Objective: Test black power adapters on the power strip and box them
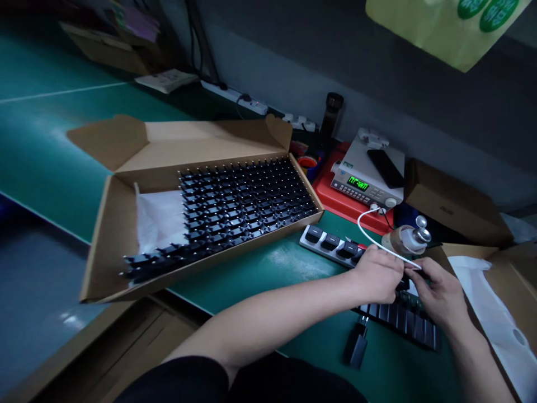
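Note:
My left hand [380, 274] is closed over the right part of a grey power strip [306, 242], where black plug-in adapters [330, 242] sit in a row. What its fingers grip is hidden. Just right of it, my right hand [443, 294] pinches the end of a white cable [384, 246], close to a dark adapter [403, 282] between the hands. Below both hands lie several black adapters side by side [403, 319]. One loose black adapter [356, 344] rests nearer to me, its metal prongs pointing away.
An open cardboard box [247, 246] full of black adapters stands at left. Behind the hands, a grey meter [364, 179] with green digits sits on a red base [329, 196], a phone [385, 168] on top. A pump bottle [405, 239] and another open box [514, 274] are at right.

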`<state>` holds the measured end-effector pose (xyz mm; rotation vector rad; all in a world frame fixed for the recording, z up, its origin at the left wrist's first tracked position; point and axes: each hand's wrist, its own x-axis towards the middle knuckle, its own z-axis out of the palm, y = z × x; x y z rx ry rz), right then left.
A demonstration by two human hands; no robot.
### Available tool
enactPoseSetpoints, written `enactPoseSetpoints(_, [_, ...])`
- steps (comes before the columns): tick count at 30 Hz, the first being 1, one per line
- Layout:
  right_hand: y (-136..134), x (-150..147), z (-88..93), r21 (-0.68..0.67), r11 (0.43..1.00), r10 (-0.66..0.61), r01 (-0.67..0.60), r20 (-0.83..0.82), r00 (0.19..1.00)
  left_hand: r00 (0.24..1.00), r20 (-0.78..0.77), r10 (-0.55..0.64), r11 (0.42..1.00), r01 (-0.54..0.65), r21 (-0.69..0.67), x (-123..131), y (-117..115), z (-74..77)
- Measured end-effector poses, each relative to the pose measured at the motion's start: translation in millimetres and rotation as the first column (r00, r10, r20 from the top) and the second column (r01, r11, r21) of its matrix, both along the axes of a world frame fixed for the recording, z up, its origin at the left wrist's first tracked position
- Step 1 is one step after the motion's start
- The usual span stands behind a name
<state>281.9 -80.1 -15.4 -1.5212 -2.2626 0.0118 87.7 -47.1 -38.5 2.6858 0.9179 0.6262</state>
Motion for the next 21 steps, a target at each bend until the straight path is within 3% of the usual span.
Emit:
enactPoseSetpoints(9, [-1.1,-0.1,-1.8,-0.014,1.0,0.007,-0.008,-0.045,0.999,0.999,-0.002,0.033,0.999,-0.033,0.023,5.8,-1.4,-6.6])
enactPoseSetpoints(17, [6.5,-0.4,-1.9,-0.046,0.999,-0.022,0.018,-0.101,0.995,0.997,-0.069,0.025,0.995,-0.032,-0.099,5.5,2.1,8.1])
enactPoseSetpoints(21, [9.0,0.5,-2.1,-0.099,0.994,-0.055,0.042,-0.128,0.99,0.995,-0.07,0.068,0.991,-0.076,-0.108,7.7,2.5,8.0])
